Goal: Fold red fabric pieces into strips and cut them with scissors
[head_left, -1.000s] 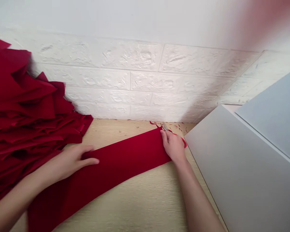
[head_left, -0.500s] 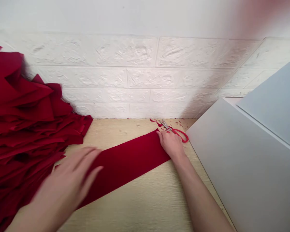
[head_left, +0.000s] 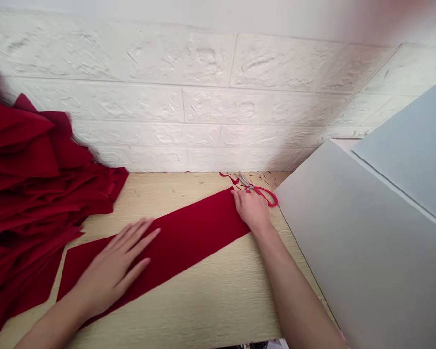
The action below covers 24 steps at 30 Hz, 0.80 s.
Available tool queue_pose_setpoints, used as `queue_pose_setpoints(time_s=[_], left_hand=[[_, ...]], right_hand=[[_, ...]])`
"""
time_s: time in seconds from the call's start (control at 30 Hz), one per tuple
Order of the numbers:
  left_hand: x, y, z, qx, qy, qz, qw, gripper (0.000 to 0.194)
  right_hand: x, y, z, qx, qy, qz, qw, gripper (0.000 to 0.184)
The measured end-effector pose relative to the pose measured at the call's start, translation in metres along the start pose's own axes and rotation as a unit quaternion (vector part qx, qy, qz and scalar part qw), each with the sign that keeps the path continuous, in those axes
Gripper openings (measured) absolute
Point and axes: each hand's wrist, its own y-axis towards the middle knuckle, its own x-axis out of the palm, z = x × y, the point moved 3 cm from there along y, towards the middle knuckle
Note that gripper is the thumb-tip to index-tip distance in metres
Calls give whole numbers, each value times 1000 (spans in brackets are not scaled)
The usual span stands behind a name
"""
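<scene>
A long strip of red fabric (head_left: 192, 228) lies flat and slanted across the wooden tabletop. My left hand (head_left: 112, 271) rests on its left part, palm down with fingers spread. At the strip's right end, my right hand (head_left: 253, 211) has its thumb and fingers closed at the corner; the far fingers are partly hidden. Just beyond that hand lie scissors with red handles (head_left: 267, 195), their blades pointing towards the wall. Small red fabric scraps (head_left: 233, 179) are scattered around the blades.
A large heap of red fabric pieces (head_left: 32, 169) fills the left side. White brick-pattern wall (head_left: 148, 104) closes off the tabletop (head_left: 196, 305) at the back. A grey-white box-like panel (head_left: 359, 232) stands at the right. Some dark items show below the front edge.
My left hand lifted off the strip's left part, then came down flat on it with fingers spread. The strip's left end now lies straighter, apart from the heap. My right hand stayed at its end.
</scene>
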Motion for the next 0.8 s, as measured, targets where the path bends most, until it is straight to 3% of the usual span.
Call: queue_pose_setpoints(time_s=[0.1,0.2,0.4,0.8], left_hand=[[1,-62,-29,-103,1,3,995,74],[5,-91,-36,-167,-21,34,985,77],[-6,-84,-25,-180,3,75,981,81],[-18,-89,-16,-152,64,61,984,81]], right_hand=[[5,2,0,-4,-6,7,1000,53],[6,2,-1,-6,-14,17,1000,53],[-2,-1,-5,12,-5,2,1000,52],[-4,-1,-9,9,-21,14,1000,51]])
